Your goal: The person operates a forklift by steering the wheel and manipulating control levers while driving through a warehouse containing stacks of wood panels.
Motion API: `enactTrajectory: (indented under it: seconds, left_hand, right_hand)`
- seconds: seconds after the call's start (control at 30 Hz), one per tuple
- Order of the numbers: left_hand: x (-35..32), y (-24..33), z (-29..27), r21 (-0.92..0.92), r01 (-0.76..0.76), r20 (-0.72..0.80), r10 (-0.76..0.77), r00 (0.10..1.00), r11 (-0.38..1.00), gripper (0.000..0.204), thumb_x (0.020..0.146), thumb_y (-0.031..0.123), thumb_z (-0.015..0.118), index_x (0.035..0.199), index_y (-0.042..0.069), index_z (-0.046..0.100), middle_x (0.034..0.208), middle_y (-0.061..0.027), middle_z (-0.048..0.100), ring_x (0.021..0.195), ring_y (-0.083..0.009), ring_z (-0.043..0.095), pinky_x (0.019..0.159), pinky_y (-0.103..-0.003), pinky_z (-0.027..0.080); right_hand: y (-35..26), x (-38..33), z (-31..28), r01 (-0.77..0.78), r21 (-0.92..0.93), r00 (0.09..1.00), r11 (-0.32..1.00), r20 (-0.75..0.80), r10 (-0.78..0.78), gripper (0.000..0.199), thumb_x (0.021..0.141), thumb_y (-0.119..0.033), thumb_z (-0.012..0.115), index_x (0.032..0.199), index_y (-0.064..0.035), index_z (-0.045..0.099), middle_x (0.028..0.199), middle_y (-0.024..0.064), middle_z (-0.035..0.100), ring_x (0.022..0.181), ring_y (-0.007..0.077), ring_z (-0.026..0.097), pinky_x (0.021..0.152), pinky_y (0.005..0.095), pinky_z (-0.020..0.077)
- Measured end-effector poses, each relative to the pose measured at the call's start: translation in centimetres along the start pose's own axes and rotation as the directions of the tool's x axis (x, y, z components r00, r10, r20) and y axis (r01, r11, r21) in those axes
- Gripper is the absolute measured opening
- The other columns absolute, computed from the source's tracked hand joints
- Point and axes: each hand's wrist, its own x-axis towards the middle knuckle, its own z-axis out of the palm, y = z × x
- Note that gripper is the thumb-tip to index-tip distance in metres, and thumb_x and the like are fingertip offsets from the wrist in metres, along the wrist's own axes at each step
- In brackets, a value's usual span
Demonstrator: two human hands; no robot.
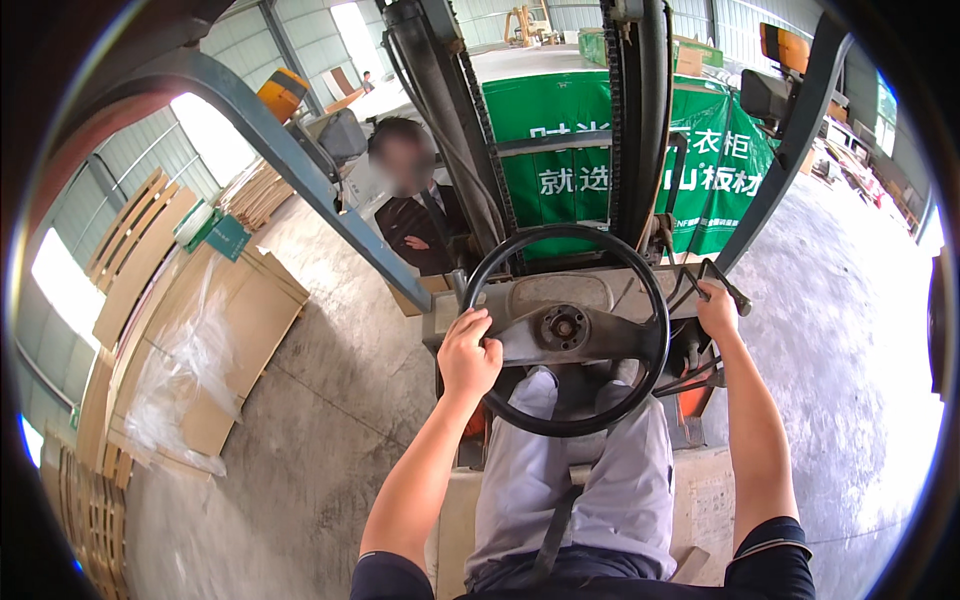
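I sit at the controls of a forklift. My left hand (469,352) is closed around the left side of the black steering wheel (578,428). To the right of the wheel, my right hand (717,310) grips a control lever (738,296) on the dashboard; its fingers are partly hidden. The wheel's round hub (563,327) sits in the middle, bare of a cap. Beyond the dashboard the dark mast (636,120) with its chains rises upright. My legs in grey trousers (630,480) are below the wheel.
A person in a dark jacket (420,230) stands ahead on the left, close to the mast. A green banner (550,115) with white lettering hangs in front. Stacked boards (250,330), partly wrapped in clear film, stand on the left. The blue-grey overhead guard posts (300,175) frame both sides.
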Motion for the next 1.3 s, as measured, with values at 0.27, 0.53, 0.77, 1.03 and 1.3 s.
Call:
enactTrajectory:
  seconds: [0.27,0.53,0.77,1.03,1.3]
  left_hand:
    - [-3.6,2.7,-0.3,-0.019,-0.023,0.033,0.024,0.999,1.000,0.022,0.068,0.002,0.055,0.085,-0.003,0.068,0.100,-0.0112,0.067,0.100,-0.0285,0.062,0.087,-0.036,0.051]
    - [-9.4,12.0,1.9,-0.278,-0.108,0.149,0.154,0.977,0.955,0.020,0.064,0.000,0.057,0.081,0.000,0.067,0.096,-0.0092,0.067,0.099,-0.0284,0.063,0.083,-0.035,0.053]
    - [-8.8,17.3,7.2,-0.393,-0.207,0.203,0.304,0.931,0.896,0.025,0.063,0.001,0.060,0.087,0.000,0.065,0.102,-0.0099,0.063,0.107,-0.0291,0.057,0.087,-0.036,0.050]
    - [-8.9,19.4,8.5,-0.423,-0.250,0.184,0.353,0.917,0.871,0.024,0.061,0.001,0.062,0.086,-0.001,0.063,0.102,-0.0116,0.060,0.106,-0.0304,0.055,0.091,-0.038,0.048]
    - [-12.0,17.1,2.6,-0.323,-0.286,0.211,0.363,0.907,0.902,0.025,0.062,0.005,0.061,0.087,0.002,0.065,0.103,-0.0094,0.062,0.109,-0.0277,0.057,0.097,-0.041,0.045]
  right_hand:
    - [0.0,-0.4,-0.5,-0.066,-0.025,0.998,0.998,0.016,0.066,0.043,0.074,-0.013,0.058,0.116,-0.0120,0.064,0.110,0.0201,0.064,0.104,0.0353,0.060,0.091,0.0397,0.0468]
    - [-0.9,-0.2,-1.1,-0.065,-0.043,0.997,0.997,0.030,0.067,0.044,0.074,-0.015,0.056,0.116,-0.0146,0.065,0.107,0.0208,0.064,0.099,0.0355,0.062,0.089,0.0404,0.0480]
    - [0.4,0.3,-0.6,-0.016,-0.064,0.999,0.998,0.033,0.019,0.047,0.071,-0.015,0.056,0.118,-0.0135,0.064,0.107,0.0221,0.064,0.100,0.0354,0.062,0.089,0.0409,0.0478]
    - [0.9,-0.8,-1.7,0.025,-0.056,0.999,0.998,0.021,-0.023,0.044,0.073,-0.016,0.060,0.116,-0.0119,0.065,0.106,0.0208,0.065,0.100,0.0348,0.062,0.089,0.0398,0.0481]
    - [2.1,-2.0,-2.6,0.041,-0.006,0.999,0.999,0.010,-0.041,0.043,0.073,-0.017,0.061,0.115,-0.0103,0.065,0.106,0.0208,0.065,0.102,0.0353,0.061,0.091,0.0400,0.0470]
